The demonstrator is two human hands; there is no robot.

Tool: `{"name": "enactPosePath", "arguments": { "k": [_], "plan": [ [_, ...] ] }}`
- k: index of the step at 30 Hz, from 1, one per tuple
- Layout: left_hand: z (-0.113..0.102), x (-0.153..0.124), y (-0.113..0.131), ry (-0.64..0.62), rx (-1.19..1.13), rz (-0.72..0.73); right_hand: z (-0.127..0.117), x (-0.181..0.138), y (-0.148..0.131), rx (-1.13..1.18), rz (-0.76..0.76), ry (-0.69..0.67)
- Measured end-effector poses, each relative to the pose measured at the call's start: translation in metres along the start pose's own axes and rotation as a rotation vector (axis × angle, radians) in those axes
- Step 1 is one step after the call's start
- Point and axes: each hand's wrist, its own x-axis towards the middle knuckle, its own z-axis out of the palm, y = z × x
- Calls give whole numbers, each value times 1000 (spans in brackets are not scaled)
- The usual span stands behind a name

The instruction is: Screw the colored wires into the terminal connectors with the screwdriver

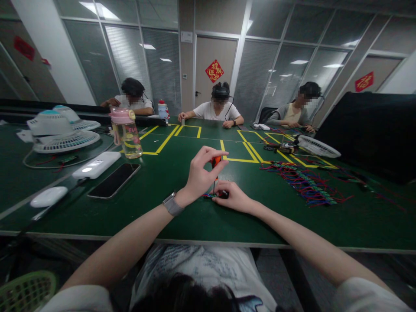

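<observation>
Dim room, ceiling panels (pixel 97 9) glare on glass; edges warped, faces blurred.

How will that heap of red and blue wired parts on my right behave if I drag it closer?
Likely floppy: the wired parts lie in loose, splayed strands. They would probably snag and come as a tangle, since the wires cross. Probably light: each piece looks small and thin.

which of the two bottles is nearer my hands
The clear bottle with the pink lid, standing on the left just beyond the phone. The small red-capped bottle stands at the far side of the table.
</observation>
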Motion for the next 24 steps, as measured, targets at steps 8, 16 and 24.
{"name": "enactPosePath", "arguments": {
  "k": [8, 16, 24],
  "plan": [
    [0, -1, 1, -43, -101, -47, 0, 1, 0, 8, -7, 12],
    [1, -1, -1, 11, -4, -39, -2, 3, 4, -6, -29, -12],
    [1, -1, 0, -72, -29, -135, -2, 3, 3, -32, -32, -7]
  ]
}}
